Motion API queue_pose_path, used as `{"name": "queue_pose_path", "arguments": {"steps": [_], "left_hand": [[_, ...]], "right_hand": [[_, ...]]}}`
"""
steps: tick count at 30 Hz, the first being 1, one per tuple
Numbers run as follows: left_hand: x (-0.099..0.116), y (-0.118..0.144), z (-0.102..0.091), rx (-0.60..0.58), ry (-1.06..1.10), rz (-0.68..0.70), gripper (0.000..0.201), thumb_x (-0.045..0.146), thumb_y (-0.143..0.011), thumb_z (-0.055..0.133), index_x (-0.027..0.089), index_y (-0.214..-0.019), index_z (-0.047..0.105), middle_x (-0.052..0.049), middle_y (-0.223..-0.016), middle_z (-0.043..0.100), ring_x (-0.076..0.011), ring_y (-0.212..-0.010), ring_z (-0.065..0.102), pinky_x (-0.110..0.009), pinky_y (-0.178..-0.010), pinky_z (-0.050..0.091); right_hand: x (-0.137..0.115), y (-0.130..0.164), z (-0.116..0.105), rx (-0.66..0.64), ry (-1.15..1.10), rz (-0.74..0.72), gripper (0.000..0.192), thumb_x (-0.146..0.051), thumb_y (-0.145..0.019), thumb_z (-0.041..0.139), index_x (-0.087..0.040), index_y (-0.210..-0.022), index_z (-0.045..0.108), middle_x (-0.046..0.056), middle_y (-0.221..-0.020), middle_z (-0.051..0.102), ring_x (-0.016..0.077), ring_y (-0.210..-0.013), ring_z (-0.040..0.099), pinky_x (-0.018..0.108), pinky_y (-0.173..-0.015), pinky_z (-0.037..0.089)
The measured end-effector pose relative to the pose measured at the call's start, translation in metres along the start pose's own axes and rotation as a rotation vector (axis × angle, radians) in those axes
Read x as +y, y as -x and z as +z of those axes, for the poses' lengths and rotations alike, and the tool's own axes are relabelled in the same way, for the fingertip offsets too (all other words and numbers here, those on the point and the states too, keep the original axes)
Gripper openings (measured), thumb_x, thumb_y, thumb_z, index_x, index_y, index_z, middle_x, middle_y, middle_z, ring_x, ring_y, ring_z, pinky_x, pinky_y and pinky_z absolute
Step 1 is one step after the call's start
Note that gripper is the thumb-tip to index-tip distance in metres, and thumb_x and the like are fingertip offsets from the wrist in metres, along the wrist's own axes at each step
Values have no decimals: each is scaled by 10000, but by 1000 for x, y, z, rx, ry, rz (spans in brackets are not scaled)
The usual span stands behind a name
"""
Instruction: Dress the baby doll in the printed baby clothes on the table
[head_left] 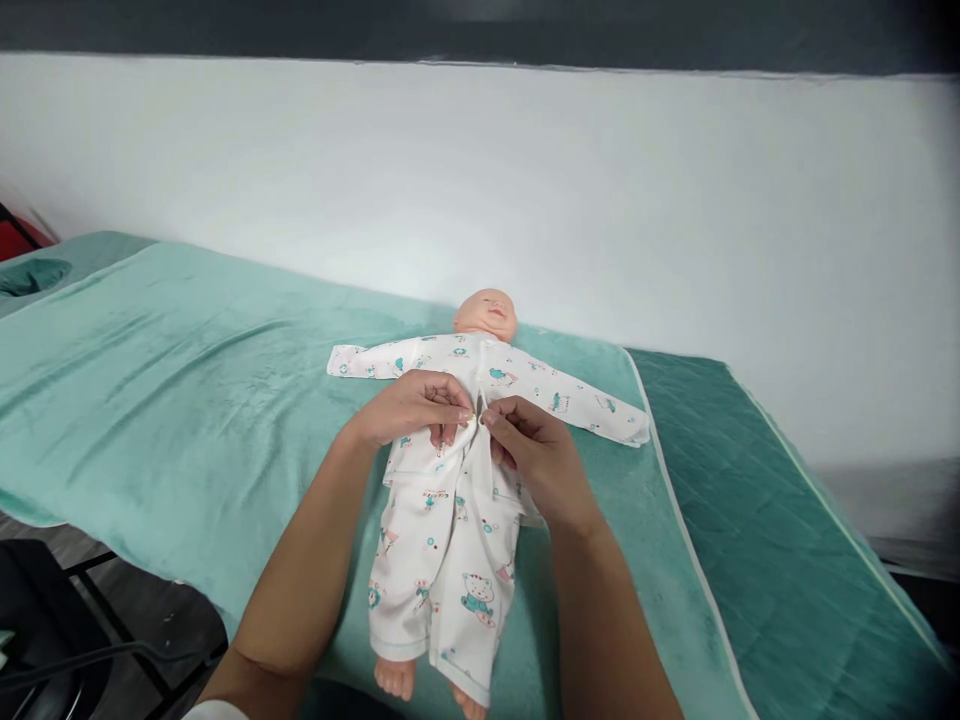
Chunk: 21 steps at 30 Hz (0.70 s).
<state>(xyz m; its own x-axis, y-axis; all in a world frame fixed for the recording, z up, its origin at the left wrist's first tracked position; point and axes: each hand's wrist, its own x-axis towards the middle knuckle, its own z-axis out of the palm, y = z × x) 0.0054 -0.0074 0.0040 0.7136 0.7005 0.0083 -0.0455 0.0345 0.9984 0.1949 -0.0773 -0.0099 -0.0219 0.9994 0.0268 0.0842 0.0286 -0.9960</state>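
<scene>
A baby doll (486, 314) lies face up on a light green blanket (172, 400), arms spread. It wears a white printed top (555, 395) and matching trousers (442, 580); bare feet stick out at the bottom. My left hand (412, 408) and my right hand (536, 455) meet over the doll's chest. Each hand pinches one edge of the top's front opening, fingertips almost touching at the middle.
The blanket covers a padded table with a darker green quilted cover (765, 540) at the right. A white wall (525, 180) runs behind. Black chair frames (67, 640) stand at the lower left, beyond the table's near edge.
</scene>
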Motion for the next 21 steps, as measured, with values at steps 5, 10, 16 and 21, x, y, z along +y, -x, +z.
{"name": "queue_pose_path", "arguments": {"steps": [5, 10, 16, 21], "left_hand": [[-1, 0, 0, 9, 5, 7, 207, 306, -830, 744, 116, -840, 663, -10, -612, 636, -101, -547, 613, -207, -492, 500], [-3, 0, -1, -5, 16, 2, 219, 313, -828, 751, 116, -827, 656, -7, -616, 636, -96, -550, 612, -209, -503, 506], [-2, -1, -1, -15, 0, -7, 235, 325, -827, 753, 116, -824, 648, -6, -628, 641, -92, -556, 610, -207, -512, 501], [-1, 0, 1, 0, -44, -22, 285, 371, -807, 766, 115, -816, 643, -10, -652, 643, -93, -566, 604, -216, -524, 507]], "right_hand": [[-1, 1, 3, 7, 35, -3, 287, -472, -898, 644, -204, -797, 617, -43, -557, 539, 92, -529, 418, 249, -523, 307], [-2, 0, 5, 13, 41, 15, 278, -455, -894, 652, -204, -784, 606, -38, -566, 571, 94, -539, 447, 247, -538, 342], [-2, 1, 4, 2, 5, 44, 285, -454, -882, 670, -197, -778, 606, -34, -567, 592, 90, -519, 472, 235, -517, 364], [-3, 0, 4, -5, -19, 31, 289, -457, -900, 642, -190, -792, 612, -16, -599, 629, 90, -508, 498, 228, -499, 386]]}}
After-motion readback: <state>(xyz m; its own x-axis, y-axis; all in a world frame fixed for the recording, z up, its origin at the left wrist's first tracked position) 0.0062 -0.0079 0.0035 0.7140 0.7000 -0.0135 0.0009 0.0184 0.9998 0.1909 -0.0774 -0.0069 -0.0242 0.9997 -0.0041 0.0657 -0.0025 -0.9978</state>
